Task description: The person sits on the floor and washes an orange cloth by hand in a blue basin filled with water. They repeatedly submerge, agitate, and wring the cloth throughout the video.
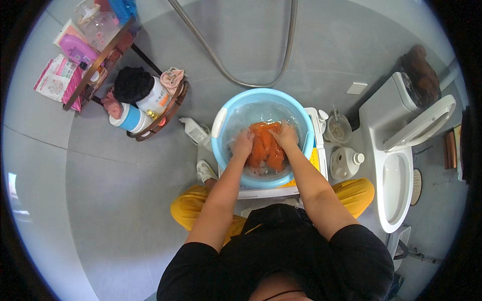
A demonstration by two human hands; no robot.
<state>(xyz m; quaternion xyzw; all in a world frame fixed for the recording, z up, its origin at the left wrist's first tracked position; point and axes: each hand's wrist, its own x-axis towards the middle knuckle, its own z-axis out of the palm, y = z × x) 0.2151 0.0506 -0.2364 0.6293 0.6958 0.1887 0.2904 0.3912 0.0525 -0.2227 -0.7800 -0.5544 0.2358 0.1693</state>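
A light blue plastic basin (310,126) holds water and a wet orange cloth (266,145). My left hand (243,143) grips the left edge of the cloth, partly in the water. At its upper right side, my right hand (285,136) has hold of the same cloth, with the fingers pointing inward. Water and glare blur the fingertips of both hands. Under the basin is a white stand or box (263,193) with yellow parts; most of it is hidden.
Right of the basin stand a white jug (344,163), a clear container (338,129) and a toilet (393,188). A white bottle (196,130) stands at the left, below a corner shelf (177,103) with toiletries. A shower hose (211,50) hangs beyond the basin.
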